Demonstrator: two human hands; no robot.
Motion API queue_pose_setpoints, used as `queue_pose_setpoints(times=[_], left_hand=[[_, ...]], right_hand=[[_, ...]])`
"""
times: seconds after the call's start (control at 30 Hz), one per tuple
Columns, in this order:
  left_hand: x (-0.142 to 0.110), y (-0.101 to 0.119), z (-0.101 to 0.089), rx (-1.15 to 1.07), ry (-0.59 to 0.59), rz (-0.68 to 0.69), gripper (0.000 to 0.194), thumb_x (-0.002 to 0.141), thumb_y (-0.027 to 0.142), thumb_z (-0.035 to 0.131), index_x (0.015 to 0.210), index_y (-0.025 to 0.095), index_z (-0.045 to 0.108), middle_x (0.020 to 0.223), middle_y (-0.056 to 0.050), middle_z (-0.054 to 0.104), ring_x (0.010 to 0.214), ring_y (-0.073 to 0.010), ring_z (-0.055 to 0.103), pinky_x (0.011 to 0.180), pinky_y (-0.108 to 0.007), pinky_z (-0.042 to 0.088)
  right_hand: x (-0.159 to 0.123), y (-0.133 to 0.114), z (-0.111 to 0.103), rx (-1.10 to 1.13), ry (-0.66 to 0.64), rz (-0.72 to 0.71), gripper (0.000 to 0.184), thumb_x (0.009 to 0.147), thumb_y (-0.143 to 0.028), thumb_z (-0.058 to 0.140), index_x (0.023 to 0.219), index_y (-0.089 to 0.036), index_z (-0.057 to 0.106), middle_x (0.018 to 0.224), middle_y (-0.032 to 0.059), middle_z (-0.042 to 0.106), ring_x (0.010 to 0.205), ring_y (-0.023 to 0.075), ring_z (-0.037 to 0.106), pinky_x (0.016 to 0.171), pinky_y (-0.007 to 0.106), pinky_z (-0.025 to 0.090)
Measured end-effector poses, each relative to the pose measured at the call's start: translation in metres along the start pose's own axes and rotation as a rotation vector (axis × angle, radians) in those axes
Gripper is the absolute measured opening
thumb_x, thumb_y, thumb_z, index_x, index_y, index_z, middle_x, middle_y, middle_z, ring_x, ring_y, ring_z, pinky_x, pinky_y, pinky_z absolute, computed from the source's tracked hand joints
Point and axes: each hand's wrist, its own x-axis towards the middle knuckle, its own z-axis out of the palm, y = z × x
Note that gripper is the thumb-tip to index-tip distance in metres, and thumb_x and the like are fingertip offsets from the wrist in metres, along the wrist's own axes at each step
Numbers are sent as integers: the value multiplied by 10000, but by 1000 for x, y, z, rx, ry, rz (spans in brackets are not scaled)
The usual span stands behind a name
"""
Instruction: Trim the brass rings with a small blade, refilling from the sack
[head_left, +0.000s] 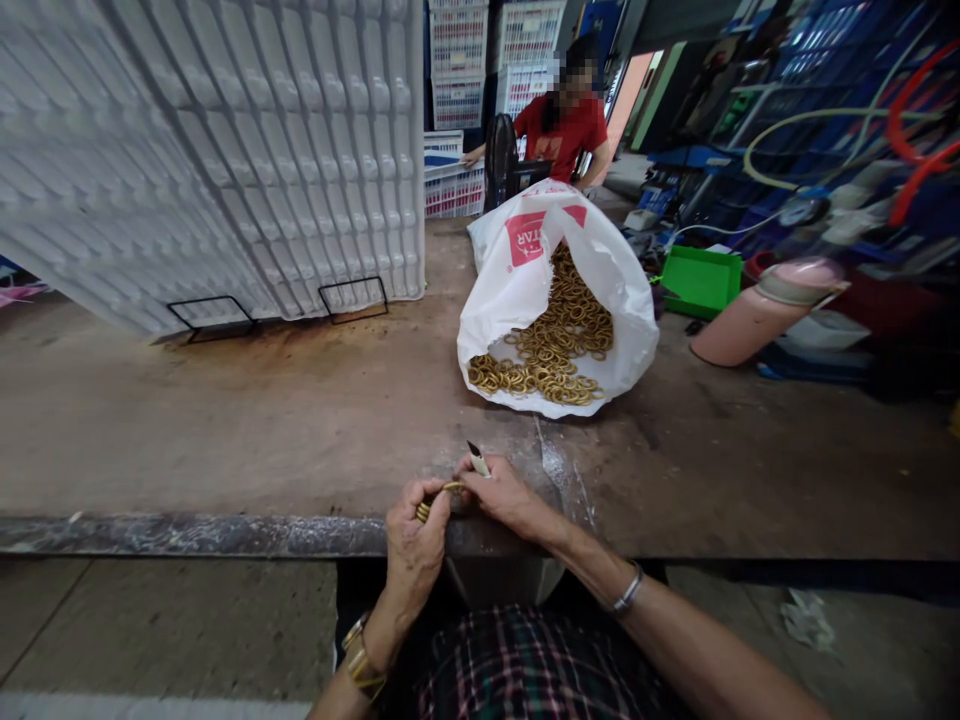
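My left hand [417, 535] is closed around several brass-coloured rings [423, 511], near the front edge of the table. Between both hands is one ring [453, 486], pinched by the left fingertips and touching my right fingers. My right hand [506, 498] is closed on a small knife with a pale handle [478, 462] and a dark pointed tip that sticks up past the thumb. Beyond the hands, a white plastic sack [499, 320] lies on its side with its mouth facing me. Many loose brass rings [559, 340] spill inside it.
Stacked white ribbed trays [300, 150] stand on the wooden table [247, 430] at left, against black wire stands [354, 300]. To the right are a green tray [701, 280], a pink bottle [761, 315] and hoses. A person in a red shirt [562, 135] is behind the sack.
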Motion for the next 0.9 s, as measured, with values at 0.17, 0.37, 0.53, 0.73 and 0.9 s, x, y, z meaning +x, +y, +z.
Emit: queue_pose_setpoints(times=[0.17, 0.37, 0.53, 0.73, 0.9], left_hand=[[2, -2, -2, 72, -12, 35, 124, 736, 264, 557, 732, 170, 637, 660, -13, 606, 622, -131, 531, 619, -231, 416], [1, 8, -1, -66, -71, -92, 142, 727, 291, 576, 682, 159, 602, 588, 19, 552, 539, -95, 479, 526, -197, 374], [-2, 11, -6, -367, -262, -365, 256, 756, 430, 571, 778, 176, 549, 523, 72, 424, 411, -51, 337, 382, -165, 258], [-4, 11, -4, -487, -284, -418, 293, 753, 451, 578, 764, 170, 498, 575, 60, 457, 407, -36, 339, 355, -148, 252], [-3, 15, -2, -400, -218, -409, 319, 723, 466, 596, 754, 166, 492, 542, 63, 451, 405, -37, 355, 357, -140, 262]], right_hand=[[-6, -5, 1, -243, 125, -248, 183, 819, -312, 443, 724, -177, 522, 574, -49, 465, 559, 91, 425, 550, 209, 328], [-5, -2, 9, -231, 87, -229, 215, 801, -283, 456, 615, -177, 453, 545, -53, 414, 525, 82, 368, 513, 206, 295], [-3, 6, 7, 21, -29, -84, 286, 828, -390, 428, 628, -185, 440, 504, -67, 392, 419, 59, 312, 423, 192, 254], [-5, 3, 7, 2, -34, -84, 289, 825, -403, 430, 646, -178, 456, 520, -60, 419, 440, 62, 329, 429, 191, 260], [-4, -2, 8, -173, 66, -211, 221, 785, -330, 469, 635, -168, 467, 570, -55, 401, 558, 81, 351, 512, 197, 287]])
